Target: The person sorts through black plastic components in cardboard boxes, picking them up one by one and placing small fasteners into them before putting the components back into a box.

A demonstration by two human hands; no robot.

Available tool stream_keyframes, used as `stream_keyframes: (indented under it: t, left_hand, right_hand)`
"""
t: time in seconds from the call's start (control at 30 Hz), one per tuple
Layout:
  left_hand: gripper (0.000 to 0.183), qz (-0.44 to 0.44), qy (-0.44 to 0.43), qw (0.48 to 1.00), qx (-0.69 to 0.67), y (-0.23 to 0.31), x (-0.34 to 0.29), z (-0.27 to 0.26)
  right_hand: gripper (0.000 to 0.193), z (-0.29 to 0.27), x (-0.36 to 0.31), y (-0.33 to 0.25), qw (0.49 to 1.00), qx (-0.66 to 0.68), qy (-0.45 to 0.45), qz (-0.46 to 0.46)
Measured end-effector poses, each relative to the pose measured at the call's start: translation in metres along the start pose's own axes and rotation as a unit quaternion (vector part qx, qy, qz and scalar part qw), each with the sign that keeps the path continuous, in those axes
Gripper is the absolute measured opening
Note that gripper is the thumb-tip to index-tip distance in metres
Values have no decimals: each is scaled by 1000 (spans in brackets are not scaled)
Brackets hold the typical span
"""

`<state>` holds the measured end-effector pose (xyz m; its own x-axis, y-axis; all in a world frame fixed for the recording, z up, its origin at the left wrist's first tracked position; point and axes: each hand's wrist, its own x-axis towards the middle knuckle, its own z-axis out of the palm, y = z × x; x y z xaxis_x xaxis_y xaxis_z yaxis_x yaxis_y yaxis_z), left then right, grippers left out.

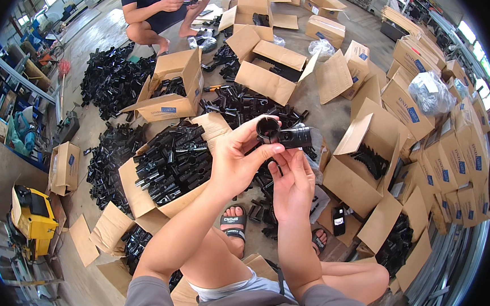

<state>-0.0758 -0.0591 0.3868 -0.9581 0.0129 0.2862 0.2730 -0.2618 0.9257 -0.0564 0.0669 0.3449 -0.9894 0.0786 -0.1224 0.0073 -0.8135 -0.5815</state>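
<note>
Up in front of me is a black T-shaped pipe fitting point(296, 137), one round open end facing me and a second tube pointing right. My left hand point(243, 156) is closed around its left part, thumb below the round mouth. Fingertips of my right hand point(295, 182) grip the tube's underside, the other fingers half curled. Below and left of my hands, an open carton point(133, 189) is filled with similar black fittings. To the right, another open carton point(348, 173) has a row of black fittings inside.
Heaps of black fittings point(116, 81) cover the floor around more open cartons point(190, 86). Stacked closed boxes point(455, 148) stand at right, beside metal bars point(443, 286). A co-worker point(153, 4) squats at far left, holding a dark part. A yellow machine point(40, 221) is at left.
</note>
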Motion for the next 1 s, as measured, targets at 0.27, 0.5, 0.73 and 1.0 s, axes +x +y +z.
stream_keyframes:
  t: [0.27,0.5,0.73,1.0]
  left_hand:
    - [49,-131,-162,975,77,-13,2,-13]
    - [59,-348,-101,932,8,-30,5,-20]
    - [31,-390,-48,919,-36,-45,10,-18]
    - [36,-380,-16,918,-109,-56,12,-22]
  right_hand:
    - [17,-39,23,11,995,-64,64,32]
    - [17,-55,21,16,988,-121,88,31]
    - [33,-60,32,11,968,-249,23,-29]
    - [24,-101,62,-3,954,-265,122,-75]
